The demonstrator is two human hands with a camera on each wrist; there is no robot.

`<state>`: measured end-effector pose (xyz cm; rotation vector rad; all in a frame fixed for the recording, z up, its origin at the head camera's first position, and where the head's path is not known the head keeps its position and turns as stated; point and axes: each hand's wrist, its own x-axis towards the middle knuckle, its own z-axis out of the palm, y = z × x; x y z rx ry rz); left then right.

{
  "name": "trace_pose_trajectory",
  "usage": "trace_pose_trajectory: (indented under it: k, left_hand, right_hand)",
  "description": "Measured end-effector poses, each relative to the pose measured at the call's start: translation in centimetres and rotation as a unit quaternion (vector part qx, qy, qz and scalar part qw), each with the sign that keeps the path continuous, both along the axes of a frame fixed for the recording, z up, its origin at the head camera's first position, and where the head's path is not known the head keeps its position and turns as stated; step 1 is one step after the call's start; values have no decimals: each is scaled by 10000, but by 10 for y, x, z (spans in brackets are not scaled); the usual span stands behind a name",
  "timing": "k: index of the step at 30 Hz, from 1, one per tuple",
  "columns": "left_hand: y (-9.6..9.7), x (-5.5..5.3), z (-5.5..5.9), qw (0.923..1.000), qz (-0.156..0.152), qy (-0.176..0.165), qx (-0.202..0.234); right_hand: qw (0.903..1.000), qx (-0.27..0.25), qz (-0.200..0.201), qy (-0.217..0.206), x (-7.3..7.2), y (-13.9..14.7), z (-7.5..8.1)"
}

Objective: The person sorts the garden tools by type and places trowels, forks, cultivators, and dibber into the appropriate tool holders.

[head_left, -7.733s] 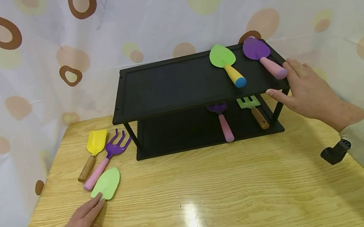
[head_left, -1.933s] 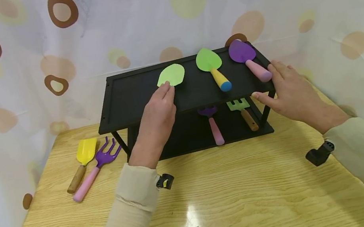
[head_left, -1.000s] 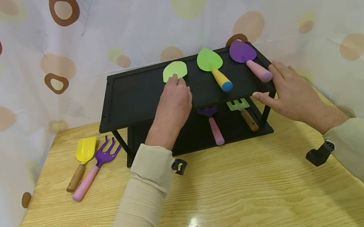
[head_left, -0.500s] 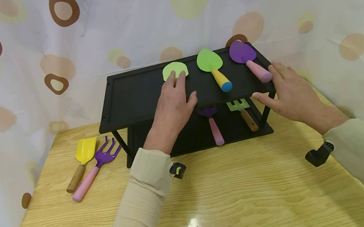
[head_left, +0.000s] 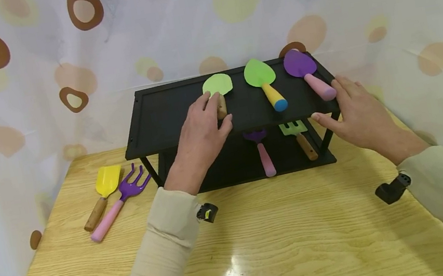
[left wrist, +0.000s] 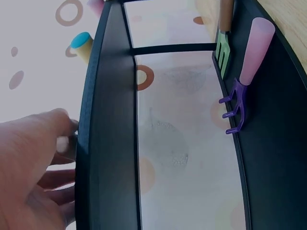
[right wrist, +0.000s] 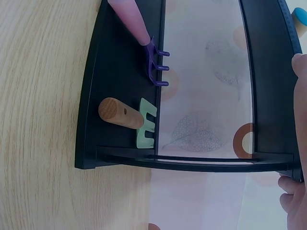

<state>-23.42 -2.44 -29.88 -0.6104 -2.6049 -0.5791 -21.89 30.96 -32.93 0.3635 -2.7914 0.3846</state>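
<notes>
A light green trowel (head_left: 217, 84) with a wooden handle lies on the upper tier of the black two-tier rack (head_left: 174, 116). My left hand (head_left: 201, 134) is just left of this handle, its fingers loosely bent and thumb apart; the fingers partly cover the handle. My right hand (head_left: 363, 116) holds the rack's front right corner, thumb at the front edge and fingers along the side. Right of the light green trowel lie a green trowel (head_left: 259, 73) with a yellow handle and a purple trowel (head_left: 299, 63) with a pink handle.
On the lower tier are a purple hand fork (head_left: 266, 159) with a pink handle and a green hand fork (head_left: 305, 146) with a wooden handle. A yellow shovel (head_left: 107, 180) and another purple hand fork (head_left: 108, 220) lie on the wooden table (head_left: 299, 237), left of the rack.
The light green trowel has gone from the table onto the rack's upper tier. My left hand has let go of it and drawn slightly left, baring the handle. My right hand stays put.
</notes>
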Motion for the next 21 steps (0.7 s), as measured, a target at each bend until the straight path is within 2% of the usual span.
trace_pose_trajectory:
  k: [4, 12, 21]
  left_hand:
    - [0, 1, 0, 9998, -168, 46, -27]
    - [1, 2, -4, 9992, -287, 270, 15]
    - [-10, 8, -5, 9995, -67, 307, 67]
  right_hand:
    - [10000, -50, 3, 42, 0, 1, -2]
    - [10000, -53, -14, 2, -1, 2, -5]
    - [9999, -76, 47, 120, -2, 1, -3]
